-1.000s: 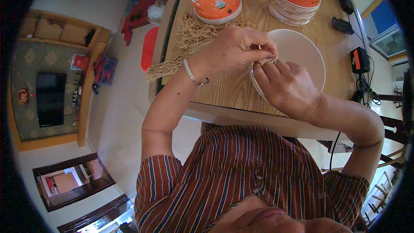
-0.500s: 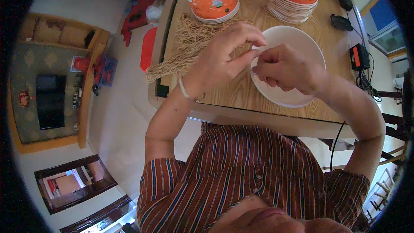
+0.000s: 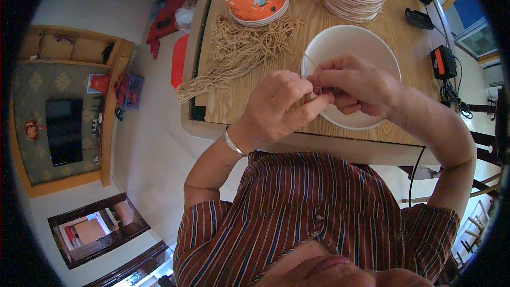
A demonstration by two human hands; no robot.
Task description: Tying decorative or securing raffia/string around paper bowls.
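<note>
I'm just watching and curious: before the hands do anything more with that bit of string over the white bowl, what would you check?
1. Both hands meet on the string: left hand and right hand pinch together, ok.
2. String actually gripped: mostly hidden by fingers, cannot tell.
3. White bowl sits flat on the table: ok.
4. Bowl contents: hidden by the hands, cannot tell.
5. Spare string bundle within reach beside the bowl: ok.
</note>
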